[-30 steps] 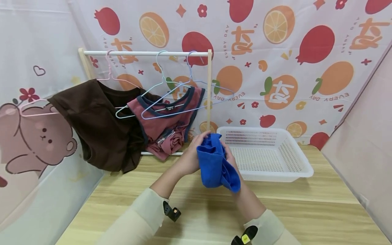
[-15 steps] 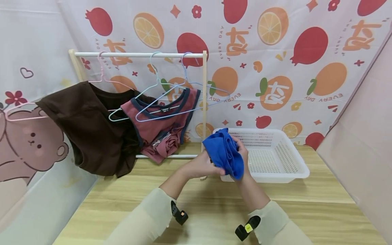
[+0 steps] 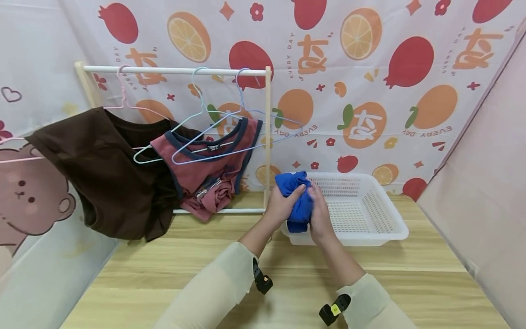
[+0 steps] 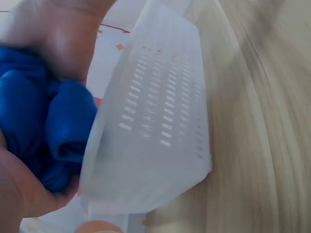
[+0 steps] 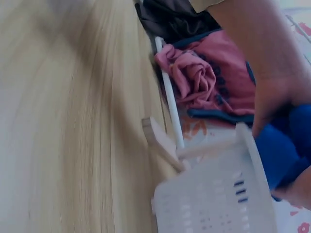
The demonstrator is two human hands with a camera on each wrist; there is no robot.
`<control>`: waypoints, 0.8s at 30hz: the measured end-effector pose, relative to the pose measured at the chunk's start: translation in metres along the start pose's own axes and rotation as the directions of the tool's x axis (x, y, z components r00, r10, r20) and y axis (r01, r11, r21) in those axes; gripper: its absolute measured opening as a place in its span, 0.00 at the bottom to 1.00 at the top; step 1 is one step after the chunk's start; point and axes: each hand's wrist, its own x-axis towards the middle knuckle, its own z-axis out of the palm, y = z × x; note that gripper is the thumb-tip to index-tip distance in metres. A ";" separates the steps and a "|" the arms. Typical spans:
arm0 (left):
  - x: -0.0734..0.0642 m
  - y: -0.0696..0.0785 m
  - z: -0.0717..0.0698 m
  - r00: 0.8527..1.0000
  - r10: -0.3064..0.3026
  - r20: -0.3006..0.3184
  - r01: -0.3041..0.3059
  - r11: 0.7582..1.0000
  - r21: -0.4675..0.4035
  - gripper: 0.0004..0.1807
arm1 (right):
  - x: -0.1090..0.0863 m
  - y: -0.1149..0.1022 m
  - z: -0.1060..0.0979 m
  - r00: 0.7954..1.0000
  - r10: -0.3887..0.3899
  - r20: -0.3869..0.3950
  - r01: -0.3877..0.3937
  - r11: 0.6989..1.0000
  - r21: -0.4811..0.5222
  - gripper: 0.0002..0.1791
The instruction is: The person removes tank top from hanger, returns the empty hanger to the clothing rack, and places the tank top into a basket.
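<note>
A bundled blue garment (image 3: 302,211) is held between both hands, just above the near left corner of a white plastic basket (image 3: 363,236). My left hand (image 3: 281,208) grips it from the left, with the thumb lying over its top. From the right, my right hand (image 3: 321,218) holds the garment, its fingertips blurred. Rolled folds of the blue garment (image 4: 70,121) show close beside the basket wall in the left wrist view. What kind of garment it is cannot be made out.
On the left stands a rack (image 3: 268,137) with a white rail. A brown garment (image 3: 119,183) hangs from a pink hanger, and a dusty-red sleeveless top (image 3: 197,171) hangs next to it. A blue hanger (image 3: 241,109) overlaps the top. Beneath lies a wooden table (image 3: 197,265).
The blue garment has been turned and bunched smaller between the hands. The left thumb has come up over its top. The head view has shifted slightly right.
</note>
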 end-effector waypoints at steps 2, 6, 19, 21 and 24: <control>0.002 -0.004 -0.002 1.000 0.004 -0.001 -0.004 0.998 0.063 0.36 | -0.001 -0.012 0.003 0.996 0.059 0.063 -0.049 0.989 -0.142 0.36; 0.006 -0.015 -0.009 0.999 0.007 0.050 -0.018 0.974 0.224 0.34 | -0.002 -0.017 0.003 0.989 0.129 0.077 -0.100 0.947 -0.307 0.41; 0.007 -0.041 -0.004 0.975 0.037 0.220 -0.088 0.970 0.227 0.49 | 0.032 0.005 -0.022 0.970 -0.146 -0.195 0.023 0.853 -0.521 0.32; 0.005 -0.044 -0.004 0.973 0.059 0.225 -0.121 0.954 0.274 0.48 | 0.035 0.012 -0.022 0.982 -0.123 -0.143 0.012 0.796 -0.605 0.35; 0.002 -0.045 -0.002 0.962 0.077 0.263 -0.178 0.905 0.386 0.46 | 0.039 0.025 -0.023 0.993 0.090 0.076 0.004 0.619 -0.785 0.34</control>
